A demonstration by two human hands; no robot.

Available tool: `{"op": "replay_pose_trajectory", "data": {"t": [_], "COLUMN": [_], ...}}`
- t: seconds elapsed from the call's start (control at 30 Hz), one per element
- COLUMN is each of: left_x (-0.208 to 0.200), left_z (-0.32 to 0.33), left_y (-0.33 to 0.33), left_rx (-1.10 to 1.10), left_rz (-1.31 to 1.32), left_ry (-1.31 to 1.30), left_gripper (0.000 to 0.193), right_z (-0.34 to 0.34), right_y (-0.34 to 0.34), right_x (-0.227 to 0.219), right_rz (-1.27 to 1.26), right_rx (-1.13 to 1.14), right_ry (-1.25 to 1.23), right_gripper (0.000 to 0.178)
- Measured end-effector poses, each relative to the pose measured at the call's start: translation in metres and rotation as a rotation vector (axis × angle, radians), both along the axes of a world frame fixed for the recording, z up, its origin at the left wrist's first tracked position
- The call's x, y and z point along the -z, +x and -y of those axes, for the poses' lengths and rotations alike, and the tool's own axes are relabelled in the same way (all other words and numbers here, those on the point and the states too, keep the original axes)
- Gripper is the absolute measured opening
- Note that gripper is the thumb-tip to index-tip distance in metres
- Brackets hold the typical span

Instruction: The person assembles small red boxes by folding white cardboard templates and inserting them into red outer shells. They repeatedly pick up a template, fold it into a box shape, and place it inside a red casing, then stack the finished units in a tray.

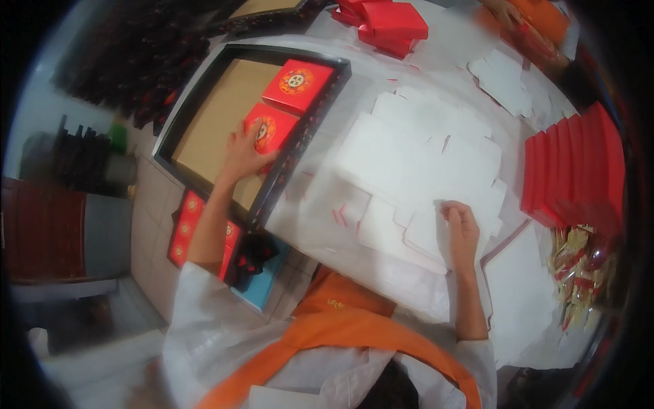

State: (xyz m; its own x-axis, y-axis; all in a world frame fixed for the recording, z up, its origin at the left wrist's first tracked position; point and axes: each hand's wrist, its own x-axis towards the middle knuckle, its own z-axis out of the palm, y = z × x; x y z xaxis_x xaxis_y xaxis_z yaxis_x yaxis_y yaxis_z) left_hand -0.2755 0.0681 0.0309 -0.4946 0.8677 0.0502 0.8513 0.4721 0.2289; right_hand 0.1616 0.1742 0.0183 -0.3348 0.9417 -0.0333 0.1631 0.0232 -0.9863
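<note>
My left hand (245, 151) reaches into a black-rimmed tray (325, 102) with a tan bottom. Its fingers grip a square red box (278, 124) with a round floral emblem on the lid. Just beyond that one, a matching red box (298, 83) sits in the tray's far right corner. My right hand (462, 226) hovers over flat white cardboard blanks (422, 157) spread on the table. The fingers of that hand are curled in, and nothing shows in them.
A row of red boxes (572, 167) stands at the right, beside wrapped gold-and-red packets (579, 262). More red boxes (392, 26) lie at the far edge. A co-worker's hand (504, 12) shows at the upper right. Another tray of red boxes (187, 225) sits below the table's left edge.
</note>
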Motion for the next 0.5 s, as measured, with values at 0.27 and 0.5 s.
{"op": "replay_pose_trajectory", "data": {"t": [0.27,0.5], "left_x": [0.012,0.007], "left_z": [-0.017,-0.037], "left_y": [0.011,0.138], "left_rx": [0.052,0.318], "left_rz": [-0.209,0.204], "left_ry": [0.075,0.476], "left_gripper": [0.046,0.046], "right_z": [0.000,-0.019], "right_y": [0.005,0.049], "right_x": [-0.012,-0.013], "right_rz": [0.124,0.809], "right_rx": [-0.028,0.231], "right_ry": [0.110,0.647], "right_gripper": [0.017,0.039]}}
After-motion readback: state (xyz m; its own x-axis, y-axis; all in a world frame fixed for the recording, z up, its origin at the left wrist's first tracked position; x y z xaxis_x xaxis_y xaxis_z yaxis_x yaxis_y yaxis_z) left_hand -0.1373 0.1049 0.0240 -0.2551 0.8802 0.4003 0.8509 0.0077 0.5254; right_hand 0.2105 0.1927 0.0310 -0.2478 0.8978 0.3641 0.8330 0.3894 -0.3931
